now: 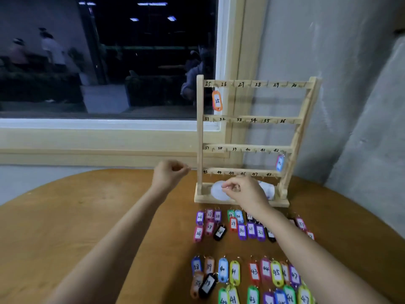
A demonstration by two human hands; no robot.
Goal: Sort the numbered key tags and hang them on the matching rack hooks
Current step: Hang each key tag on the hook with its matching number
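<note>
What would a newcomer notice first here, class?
The wooden rack at the far edge of the table stands nearly bare: only an orange tag 25 hangs top left and a blue tag lower right. Before it lie rows of coloured tags, with the left hand and right hand raised beyond them.

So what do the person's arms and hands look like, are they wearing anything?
Both arms are bare as far as the picture shows, with no sleeves in view. The left hand and the right hand wear no gloves, and no watch, bracelet or ring shows on them.
</note>
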